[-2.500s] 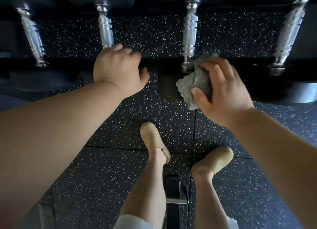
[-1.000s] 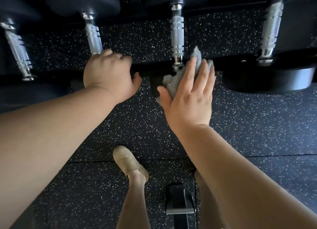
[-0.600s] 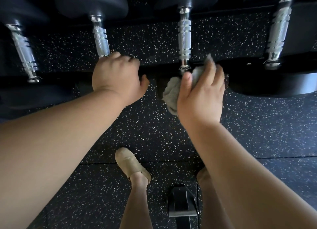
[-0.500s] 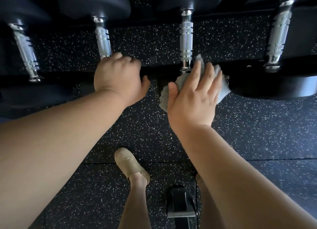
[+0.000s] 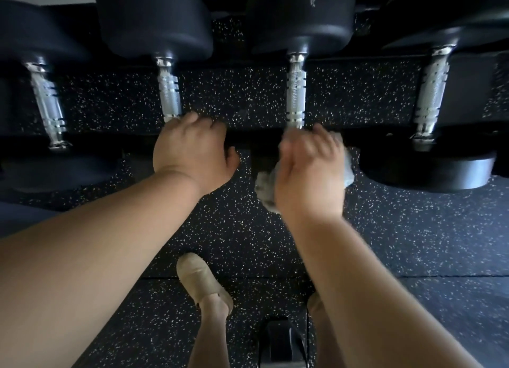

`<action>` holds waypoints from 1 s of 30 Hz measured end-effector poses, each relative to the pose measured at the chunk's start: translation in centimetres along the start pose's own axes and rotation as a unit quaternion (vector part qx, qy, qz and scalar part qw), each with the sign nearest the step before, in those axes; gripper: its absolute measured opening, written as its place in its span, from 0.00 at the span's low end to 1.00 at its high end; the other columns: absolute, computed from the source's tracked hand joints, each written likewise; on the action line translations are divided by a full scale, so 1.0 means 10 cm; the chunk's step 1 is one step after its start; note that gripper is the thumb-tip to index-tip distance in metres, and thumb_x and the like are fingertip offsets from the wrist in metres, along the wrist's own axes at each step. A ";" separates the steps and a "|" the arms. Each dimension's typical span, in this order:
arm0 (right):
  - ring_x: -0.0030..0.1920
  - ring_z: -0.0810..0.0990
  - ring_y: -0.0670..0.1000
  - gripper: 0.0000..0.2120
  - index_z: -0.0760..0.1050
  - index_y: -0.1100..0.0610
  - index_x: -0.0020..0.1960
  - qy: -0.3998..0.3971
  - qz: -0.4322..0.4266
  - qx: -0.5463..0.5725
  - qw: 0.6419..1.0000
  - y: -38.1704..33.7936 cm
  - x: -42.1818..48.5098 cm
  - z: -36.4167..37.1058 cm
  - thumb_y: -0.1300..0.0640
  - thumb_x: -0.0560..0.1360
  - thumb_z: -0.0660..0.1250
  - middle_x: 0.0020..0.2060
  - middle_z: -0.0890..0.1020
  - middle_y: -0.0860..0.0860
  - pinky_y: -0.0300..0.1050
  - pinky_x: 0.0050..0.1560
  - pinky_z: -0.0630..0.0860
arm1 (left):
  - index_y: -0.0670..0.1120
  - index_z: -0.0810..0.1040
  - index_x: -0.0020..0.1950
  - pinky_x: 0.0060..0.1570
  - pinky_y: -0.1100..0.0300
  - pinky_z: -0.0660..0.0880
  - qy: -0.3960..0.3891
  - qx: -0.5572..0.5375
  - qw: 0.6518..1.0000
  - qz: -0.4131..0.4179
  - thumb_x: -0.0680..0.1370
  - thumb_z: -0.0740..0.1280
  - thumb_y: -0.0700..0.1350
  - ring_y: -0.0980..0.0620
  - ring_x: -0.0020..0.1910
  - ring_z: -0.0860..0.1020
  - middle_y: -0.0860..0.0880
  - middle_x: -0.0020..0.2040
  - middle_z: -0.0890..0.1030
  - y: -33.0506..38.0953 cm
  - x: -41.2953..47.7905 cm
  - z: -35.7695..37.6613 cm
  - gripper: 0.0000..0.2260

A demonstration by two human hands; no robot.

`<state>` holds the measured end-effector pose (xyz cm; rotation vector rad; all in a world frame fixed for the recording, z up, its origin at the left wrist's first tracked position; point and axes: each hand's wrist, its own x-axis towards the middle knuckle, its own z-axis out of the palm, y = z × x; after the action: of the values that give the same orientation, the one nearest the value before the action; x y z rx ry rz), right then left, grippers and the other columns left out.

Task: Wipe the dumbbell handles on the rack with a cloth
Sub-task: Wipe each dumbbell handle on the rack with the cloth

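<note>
Four dumbbells lie across a black rack, their chrome handles pointing away from me. My left hand (image 5: pixel 192 150) curls over the near head of the second dumbbell, right below its handle (image 5: pixel 169 92). My right hand (image 5: pixel 308 175), blurred by motion, grips a grey cloth (image 5: pixel 265 184) at the near end of the third handle (image 5: pixel 295 92). Bits of cloth stick out on both sides of that hand. The near head of the third dumbbell is hidden under the hand and cloth. The first handle (image 5: pixel 48 103) and the fourth handle (image 5: pixel 431 92) are untouched.
Black speckled rubber flooring (image 5: pixel 413 230) runs under and in front of the rack. My foot in a tan shoe (image 5: pixel 201 279) stands below the hands. A black rack foot (image 5: pixel 281 340) sits at the bottom edge. The big round head of the fourth dumbbell (image 5: pixel 429 172) juts out right of my right hand.
My right hand's fingers have curled in around the cloth at the third handle's near end. My left hand has kept its hold. The view has tilted up, showing the far heads.
</note>
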<state>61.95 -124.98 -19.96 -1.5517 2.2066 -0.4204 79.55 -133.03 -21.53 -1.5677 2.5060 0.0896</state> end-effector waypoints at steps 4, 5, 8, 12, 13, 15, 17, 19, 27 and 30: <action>0.72 0.69 0.63 0.31 0.70 0.55 0.77 -0.020 -0.110 -0.101 0.989 0.25 -0.15 0.07 0.38 0.81 0.60 0.69 0.75 0.56 0.64 0.77 0.59 | 0.45 0.80 0.43 0.46 0.50 0.72 0.001 0.010 1.000 0.009 0.76 0.62 0.58 0.42 0.45 0.77 0.46 0.40 0.81 -0.01 0.00 0.00 0.18; 0.68 0.73 0.62 0.28 0.74 0.55 0.74 -0.013 -0.123 -0.089 0.988 0.34 -0.09 0.05 0.38 0.81 0.61 0.65 0.78 0.56 0.62 0.74 0.64 | 0.45 0.80 0.43 0.46 0.50 0.72 0.004 0.011 1.000 0.010 0.76 0.62 0.58 0.42 0.44 0.77 0.46 0.39 0.80 -0.01 0.00 0.00 0.17; 0.47 0.81 0.57 0.22 0.82 0.56 0.53 -0.006 -0.084 -0.012 0.996 0.37 0.19 -0.09 0.43 0.85 0.55 0.44 0.82 0.51 0.50 0.50 0.77 | 0.45 0.80 0.43 0.45 0.50 0.72 0.009 0.007 1.000 0.006 0.76 0.62 0.58 0.42 0.43 0.77 0.46 0.38 0.80 -0.02 -0.01 0.01 0.17; 0.31 0.76 0.46 0.22 0.74 0.52 0.43 -0.030 0.084 0.048 0.995 0.29 0.70 -0.37 0.42 0.87 0.52 0.32 0.76 0.46 0.39 0.28 0.69 | 0.45 0.80 0.43 0.45 0.51 0.72 0.005 0.020 1.000 0.000 0.76 0.65 0.58 0.43 0.44 0.78 0.47 0.39 0.81 -0.01 -0.01 0.01 0.16; 0.29 0.73 0.41 0.22 0.71 0.51 0.39 -0.001 0.100 0.082 0.992 0.27 0.78 -0.44 0.43 0.87 0.51 0.30 0.74 0.46 0.37 0.27 0.65 | 0.45 0.80 0.43 0.44 0.51 0.71 0.003 0.020 1.000 0.003 0.76 0.65 0.58 0.43 0.44 0.77 0.47 0.39 0.81 -0.01 -0.01 0.01 0.16; 0.27 0.69 0.39 0.23 0.65 0.50 0.36 0.060 0.099 0.155 0.981 0.20 0.83 -0.52 0.44 0.87 0.51 0.30 0.71 0.45 0.35 0.26 0.60 | 0.45 0.81 0.43 0.44 0.51 0.71 0.006 0.014 1.000 0.008 0.76 0.66 0.58 0.43 0.44 0.77 0.47 0.38 0.81 -0.01 -0.02 0.01 0.16; 0.38 0.74 0.35 0.20 0.71 0.49 0.43 0.033 0.075 0.200 0.976 0.11 0.76 -0.48 0.41 0.86 0.50 0.38 0.77 0.46 0.32 0.37 0.67 | 0.45 0.81 0.44 0.42 0.51 0.70 0.010 0.004 1.000 0.004 0.76 0.65 0.58 0.44 0.43 0.77 0.48 0.38 0.80 -0.02 -0.02 0.01 0.17; 0.63 0.76 0.49 0.27 0.68 0.50 0.70 -0.088 0.072 0.113 0.987 0.11 0.63 -0.37 0.33 0.82 0.50 0.62 0.77 0.51 0.49 0.63 0.74 | 0.47 0.80 0.44 0.41 0.53 0.69 0.004 -0.013 1.000 -0.001 0.77 0.62 0.60 0.45 0.43 0.77 0.50 0.38 0.80 -0.03 -0.01 -0.01 0.17; 0.46 0.79 0.59 0.19 0.75 0.58 0.59 -0.211 0.116 -0.124 0.963 0.10 0.57 -0.23 0.44 0.85 0.55 0.44 0.77 0.56 0.49 0.41 0.76 | 0.50 0.79 0.46 0.47 0.49 0.74 0.077 -0.142 0.986 -0.042 0.78 0.62 0.58 0.46 0.44 0.77 0.53 0.40 0.80 -0.25 -0.01 -0.20 0.13; 0.39 0.77 0.57 0.09 0.73 0.53 0.50 -0.222 0.126 -0.138 0.957 0.01 0.90 -0.33 0.56 0.86 0.56 0.37 0.72 0.54 0.47 0.35 0.73 | 0.49 0.81 0.50 0.51 0.47 0.73 0.080 -0.108 0.985 -0.109 0.77 0.61 0.60 0.43 0.47 0.78 0.50 0.45 0.83 -0.41 0.03 -0.14 0.17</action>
<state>57.54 -133.39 -18.52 -1.3049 2.1173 0.3009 82.87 -135.31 -19.99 -2.0016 2.4916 0.2205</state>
